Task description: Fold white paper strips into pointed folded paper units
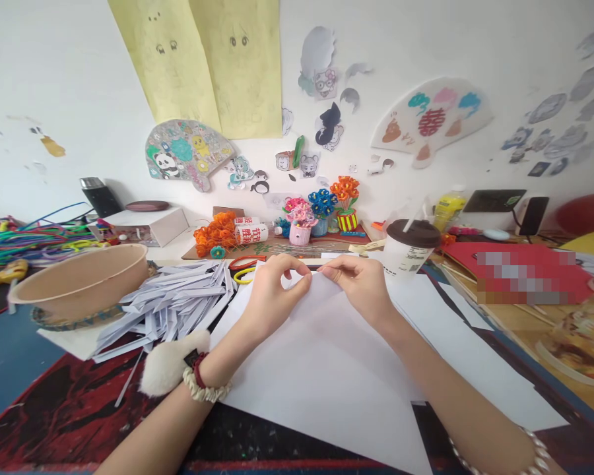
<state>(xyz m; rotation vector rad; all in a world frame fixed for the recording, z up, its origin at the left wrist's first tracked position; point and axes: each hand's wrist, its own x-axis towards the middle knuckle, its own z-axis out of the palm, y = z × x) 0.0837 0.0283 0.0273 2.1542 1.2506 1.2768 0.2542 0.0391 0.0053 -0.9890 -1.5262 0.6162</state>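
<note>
A large white sheet of paper (321,369) lies in front of me, its far edge lifted between my hands. My left hand (278,288) pinches that far edge with thumb and forefinger. Close beside it, my right hand (357,285) also pinches the edge, fingertips a small gap from the left ones. To the left is a pile of folded white paper strips (178,303). More white sheets (455,349) lie under and beside my right forearm. A fluffy white object (165,366) sits by my left wrist.
A beige basin (82,277) stands at left. A lidded paper cup (410,247) with a straw is beyond my right hand. Pots of craft flowers (321,211) line the wall. A red folder (519,270) and a plastic food container (584,336) are at right.
</note>
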